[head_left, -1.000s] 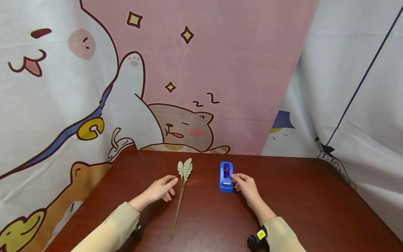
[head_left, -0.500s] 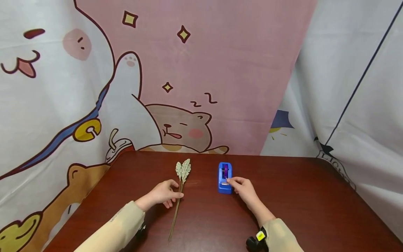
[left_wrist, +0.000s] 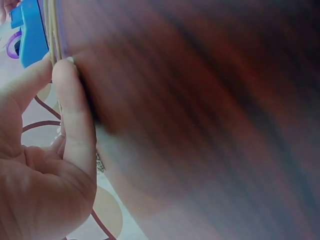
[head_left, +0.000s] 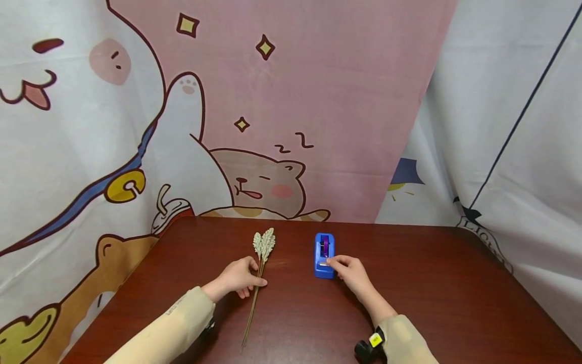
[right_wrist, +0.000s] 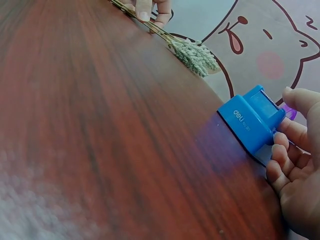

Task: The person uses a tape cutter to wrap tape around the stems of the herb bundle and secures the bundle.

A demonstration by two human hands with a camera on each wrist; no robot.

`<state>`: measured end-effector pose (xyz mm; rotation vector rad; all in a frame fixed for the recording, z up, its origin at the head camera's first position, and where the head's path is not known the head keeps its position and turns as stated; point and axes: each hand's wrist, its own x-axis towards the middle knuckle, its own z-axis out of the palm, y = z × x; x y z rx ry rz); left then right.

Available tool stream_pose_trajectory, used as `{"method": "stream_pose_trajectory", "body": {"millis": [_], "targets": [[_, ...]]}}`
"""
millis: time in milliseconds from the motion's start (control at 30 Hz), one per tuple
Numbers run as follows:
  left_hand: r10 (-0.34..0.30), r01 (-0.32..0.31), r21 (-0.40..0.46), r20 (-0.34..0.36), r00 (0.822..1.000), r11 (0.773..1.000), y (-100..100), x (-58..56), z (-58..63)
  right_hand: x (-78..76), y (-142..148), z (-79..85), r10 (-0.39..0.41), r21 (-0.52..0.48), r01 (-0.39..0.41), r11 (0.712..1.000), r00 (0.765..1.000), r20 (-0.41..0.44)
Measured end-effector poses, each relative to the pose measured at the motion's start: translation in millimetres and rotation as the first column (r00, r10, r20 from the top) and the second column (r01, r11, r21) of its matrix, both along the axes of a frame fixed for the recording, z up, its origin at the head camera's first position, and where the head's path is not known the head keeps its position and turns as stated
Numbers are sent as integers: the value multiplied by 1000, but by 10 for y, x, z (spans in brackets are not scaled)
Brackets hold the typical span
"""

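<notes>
Open lane of tabletop point(head_left: 291, 308) btwn pale flower sprigs point(head_left: 267, 244) & blue tape dispenser point(head_left: 324, 272); a hand could pass there, w/ more room nearer the person. L hand point(head_left: 237, 277) blocks the sprigs' L side midway, thumb across stems; lower stems reachable from R. R hand point(head_left: 352, 274) takes up dispenser's near R side, w/ black wrist cam point(head_left: 365, 351) & R sleeve point(head_left: 406, 338) behind it; dispenser's L side approachable. Beyond dispenser & flower heads, just a narrow strip before fabric backdrop point(head_left: 354, 121). Big free area R of R forearm; smaller one L of L sleeve point(head_left: 177, 318).
</notes>
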<state>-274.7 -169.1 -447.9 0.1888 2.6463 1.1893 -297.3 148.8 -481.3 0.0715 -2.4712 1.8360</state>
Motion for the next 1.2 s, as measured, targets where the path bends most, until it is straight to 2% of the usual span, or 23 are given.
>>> {"method": "stream_pose_trajectory", "body": {"millis": [333,633,833,967,1200], "targets": [[-6,6,-9,25,1000,1000,19,-46,15,-12,18,-16,10,-16,-10,1000,1000,-1],[-6,6,-45,8,1000,999,7,-103,119,-15,9,-30,-2,7,2,1000,1000,-8],[7,-7,2,1,1000,1000,35,-156,219,-32,8,-46,10,12,-10,1000,1000,-21],[-26,25,33,9,1000,999,104,-171,261,-31,3,-38,4,7,-4,1000,1000,-18],[-78,77,58,21,997,995,277,-199,258,-13,4,-27,7,6,-7,1000,999,-37]]}}
